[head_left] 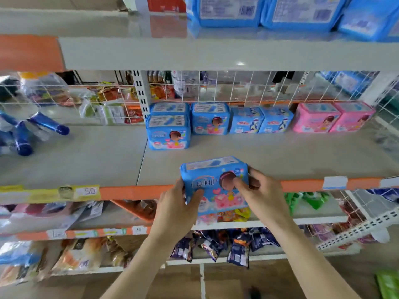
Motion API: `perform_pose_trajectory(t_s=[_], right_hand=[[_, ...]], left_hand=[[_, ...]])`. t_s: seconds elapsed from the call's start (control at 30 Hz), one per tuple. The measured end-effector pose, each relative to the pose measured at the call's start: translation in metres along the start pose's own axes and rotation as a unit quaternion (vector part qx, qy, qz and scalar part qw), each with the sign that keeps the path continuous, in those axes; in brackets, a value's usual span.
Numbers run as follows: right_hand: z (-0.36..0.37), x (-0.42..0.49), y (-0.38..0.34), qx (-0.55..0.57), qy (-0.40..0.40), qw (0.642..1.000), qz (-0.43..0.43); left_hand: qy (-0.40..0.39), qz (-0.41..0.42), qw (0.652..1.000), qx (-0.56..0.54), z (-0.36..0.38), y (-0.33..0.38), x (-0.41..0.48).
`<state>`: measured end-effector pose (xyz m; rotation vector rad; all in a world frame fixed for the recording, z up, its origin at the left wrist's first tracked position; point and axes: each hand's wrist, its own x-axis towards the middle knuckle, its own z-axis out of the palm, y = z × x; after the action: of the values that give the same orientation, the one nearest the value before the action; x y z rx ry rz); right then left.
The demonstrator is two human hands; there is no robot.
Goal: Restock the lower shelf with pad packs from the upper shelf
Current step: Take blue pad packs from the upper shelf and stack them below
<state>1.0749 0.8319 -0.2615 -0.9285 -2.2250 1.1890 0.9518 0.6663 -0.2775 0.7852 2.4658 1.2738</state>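
I hold a blue pad pack (213, 180) with a cartoon girl on its front, upright at the front edge of the lower shelf (269, 160). My left hand (179, 203) grips its left side and my right hand (257, 190) grips its right side, thumb across the front. Further back on this shelf stand a blue pack of the same kind (168, 132) with another behind it, more blue packs (244, 119) and two pink packs (332, 117). Large blue packs (298, 11) lie on the upper shelf (194, 52).
A white wire grid (237, 87) backs the lower shelf. Blue tubes in clear wrap (28, 130) lie on the shelf's left section. An orange price strip (138, 192) runs along the front edge. Snack bags (226, 247) fill the shelves below.
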Motion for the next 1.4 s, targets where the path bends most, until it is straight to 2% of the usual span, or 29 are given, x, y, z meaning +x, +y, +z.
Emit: perform_pose_trajectory(t_s=[0.33,0.6,0.7,1.03,1.17,1.4], right_hand=[[-0.002,0.106,0.041,0.052,0.013,0.997,-0.056],[0.012,0.171,0.077,0.064,0.020,0.993,-0.095],[0.019,0.176,0.081,0.068,0.026,0.992,-0.105],[0.051,0.198,0.095,0.039,0.069,0.992,-0.102],[0.059,0.206,0.096,0.066,0.067,0.991,-0.096],[0.065,0.212,0.098,0.048,0.088,0.991,-0.092]], left_hand=[[-0.009,0.011,1.000,-0.008,0.046,0.026,0.100],[0.045,-0.011,0.988,0.149,0.083,0.021,0.153],[0.062,-0.003,0.985,0.160,0.084,0.015,0.166],[0.122,0.096,0.975,0.156,0.084,-0.017,0.195],[0.145,0.114,0.971,0.151,0.082,-0.024,0.200],[0.176,0.154,0.962,0.143,0.081,-0.028,0.203]])
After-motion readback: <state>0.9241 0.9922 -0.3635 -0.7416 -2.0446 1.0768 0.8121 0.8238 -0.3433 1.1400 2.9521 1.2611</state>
